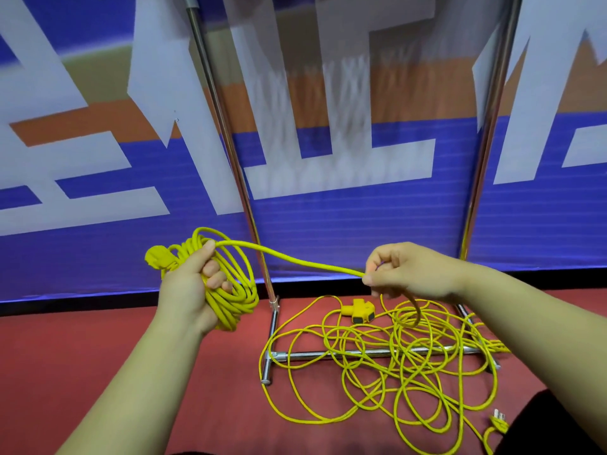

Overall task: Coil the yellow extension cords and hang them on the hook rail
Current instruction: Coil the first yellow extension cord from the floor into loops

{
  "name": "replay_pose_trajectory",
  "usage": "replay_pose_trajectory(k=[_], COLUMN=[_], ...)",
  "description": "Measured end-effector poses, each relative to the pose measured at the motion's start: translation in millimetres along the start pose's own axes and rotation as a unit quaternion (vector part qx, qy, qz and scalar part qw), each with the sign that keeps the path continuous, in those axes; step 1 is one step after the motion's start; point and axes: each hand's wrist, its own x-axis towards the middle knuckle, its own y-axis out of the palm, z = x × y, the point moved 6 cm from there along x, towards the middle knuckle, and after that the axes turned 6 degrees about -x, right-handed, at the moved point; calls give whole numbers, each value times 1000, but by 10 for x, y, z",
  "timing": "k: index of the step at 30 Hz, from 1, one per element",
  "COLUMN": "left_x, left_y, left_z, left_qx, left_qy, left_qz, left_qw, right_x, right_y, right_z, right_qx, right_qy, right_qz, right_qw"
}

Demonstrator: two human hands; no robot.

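Red floor (131,356) below a blue banner (361,231) carries loose cord (377,366) lower right, left hand (193,287) gripping a coil (236,290), right hand (404,270) pinching its strand (295,259).

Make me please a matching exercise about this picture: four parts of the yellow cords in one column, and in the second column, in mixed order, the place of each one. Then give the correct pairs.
Column one
1. coil
2. socket block
3. pronged plug
4. straight strand

Column two
A. on the red floor, bottom right corner
B. gripped in the left hand
C. stretched from the coil to the right hand
D. on the floor behind the loose tangle, near the rack base

Pairs: 1-B, 2-D, 3-A, 4-C
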Motion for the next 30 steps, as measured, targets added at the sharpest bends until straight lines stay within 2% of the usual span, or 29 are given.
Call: replay_pose_trajectory(k=[4, 9, 13, 17, 20, 24, 27, 30], left_x=[137, 191, 214, 192, 83, -149, -330, -446], left_y=[-271, -562, -641, -623, -337, 200, 474, 609], left_z=[39, 100, 142, 59, 22, 60, 214, 434], left_qx=[-8, 22, 45, 78, 50, 49, 80, 114], left_qy=[-14, -29, -17, 30, 34, 4, -35, -99], left_qz=[-57, -115, -145, -169, -109, 48, 129, 185], left_qw=[998, 993, 988, 982, 992, 998, 988, 971], right_x=[-67, -93, -114, -144, -141, -73, -23, -7], right_y=[-41, -129, -186, -194, -177, -152, -149, -226], right_z=[5, 13, 43, -78, -221, -286, -214, -65], right_qx=[18, -21, 70, 129, 131, 171, 235, 262], right_qy=[10, 4, 19, 109, 181, 228, 216, 165], right_qz=[35, 4, -59, -77, -102, -153, -189, -241], right_qw=[999, 1000, 996, 983, 969, 946, 928, 920])
